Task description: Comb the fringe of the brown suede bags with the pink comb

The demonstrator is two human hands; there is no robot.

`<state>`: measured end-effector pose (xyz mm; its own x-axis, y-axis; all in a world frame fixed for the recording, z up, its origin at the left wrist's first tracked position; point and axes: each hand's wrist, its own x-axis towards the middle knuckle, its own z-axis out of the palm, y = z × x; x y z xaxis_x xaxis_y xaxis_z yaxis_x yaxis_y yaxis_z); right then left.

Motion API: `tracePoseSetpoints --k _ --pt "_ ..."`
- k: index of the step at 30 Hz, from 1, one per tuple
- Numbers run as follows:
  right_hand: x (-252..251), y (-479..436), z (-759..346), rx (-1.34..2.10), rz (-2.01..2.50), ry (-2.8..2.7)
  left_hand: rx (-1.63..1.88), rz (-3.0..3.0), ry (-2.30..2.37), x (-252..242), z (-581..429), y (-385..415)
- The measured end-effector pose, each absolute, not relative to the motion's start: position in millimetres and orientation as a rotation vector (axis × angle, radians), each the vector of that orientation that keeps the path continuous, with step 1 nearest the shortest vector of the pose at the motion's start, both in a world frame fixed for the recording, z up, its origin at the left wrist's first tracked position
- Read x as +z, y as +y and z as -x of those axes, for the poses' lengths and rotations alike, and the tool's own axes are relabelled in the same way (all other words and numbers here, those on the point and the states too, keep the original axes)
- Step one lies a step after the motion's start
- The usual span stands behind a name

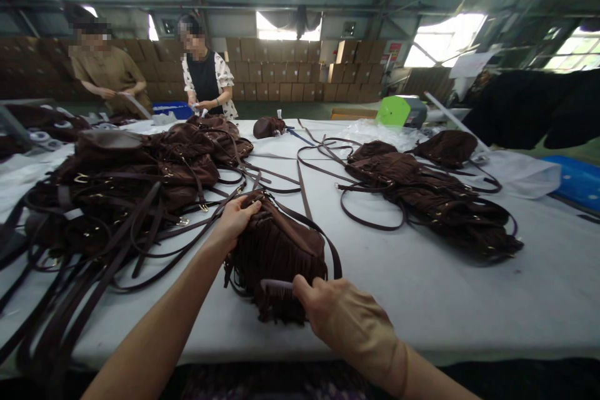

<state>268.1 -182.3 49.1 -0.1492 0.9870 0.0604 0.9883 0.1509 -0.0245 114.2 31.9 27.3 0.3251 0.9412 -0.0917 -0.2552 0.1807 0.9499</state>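
A dark brown fringed bag (281, 250) lies on the white table (422, 300) right in front of me, its long strap looping off to the right. My left hand (235, 217) grips the bag's top edge, fingers curled over it. My right hand (347, 322) is closed on a small dark comb (277, 287) whose teeth sit in the fringe at the bag's near end.
A big heap of brown bags and tangled straps (122, 194) fills the left side. A row of fringed bags (435, 200) lies to the right. Two people (206, 81) work at the table's far end. Cardboard boxes (290, 72) line the back wall.
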Motion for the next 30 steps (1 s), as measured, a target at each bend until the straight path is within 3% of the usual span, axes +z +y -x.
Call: tracePoseSetpoints --k 3,6,11,16,21,30 --pt "57 -182 -291 0.254 1.866 -1.972 1.041 -1.163 0.905 28 -107 40" --pt "67 -179 -311 0.194 1.771 -1.687 1.042 -1.217 0.951 28 -102 41" --pt "60 -163 -305 -0.116 1.857 -1.988 1.008 -1.184 0.877 29 -113 31" --pt "14 -165 -284 -0.075 2.064 -2.159 1.041 -1.127 0.921 23 -117 38" --pt "-33 -201 -284 0.286 2.105 -2.193 1.130 -1.015 0.985 4 -108 53" --pt "-32 -242 -286 1.335 1.624 -1.418 1.314 -0.924 1.104 -31 -119 74"
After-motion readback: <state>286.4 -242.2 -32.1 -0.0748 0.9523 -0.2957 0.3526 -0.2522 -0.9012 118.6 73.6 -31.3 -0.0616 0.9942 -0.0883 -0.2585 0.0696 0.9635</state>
